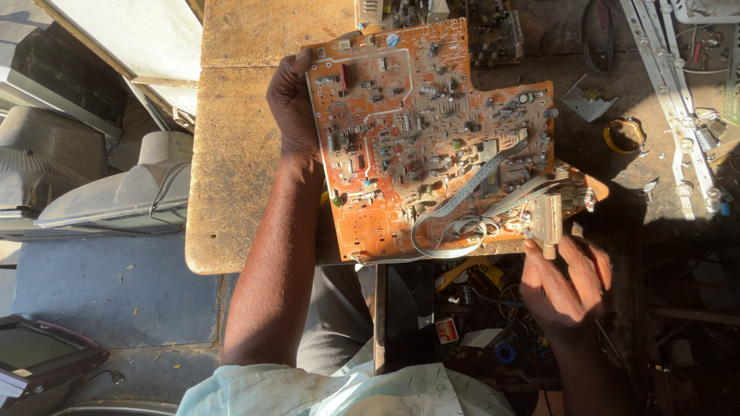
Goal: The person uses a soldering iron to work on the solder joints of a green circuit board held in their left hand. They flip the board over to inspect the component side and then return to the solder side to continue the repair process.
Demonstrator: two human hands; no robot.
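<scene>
Pale, lightly patterned cloth of the person's shirt [339,393] fills the bottom edge, closest to the lens, and both bare forearms rise from it. Up along the left forearm, the left hand [293,104] clasps the left edge of a large orange circuit board [401,139], thumb on the component side and the other fingers hidden behind it. That board is held tilted above a worn wooden bench [231,154], covering the bench's right part; its face is crowded with small resistors, capacitors and dusty parts. Grey ribbon cables [478,189] run in a loop across the board's lower right area. They lead to a small beige connector block [549,223] at the board's lower right corner. The right hand [566,289] sits just below this block, fingertips touching it and pinching its lower end, palm turned away from the camera.

Beyond the board's top edge lies another electronic assembly [493,31], partly in shadow. To the right, long white strips with round lenses [678,108] lie on a dark surface, with a roll of yellow tape [624,135] near them. Left of the bench stand old grey television casings [116,192]. Under the board's lower edge, tangled wires and small parts [478,300] sit in shade.
</scene>
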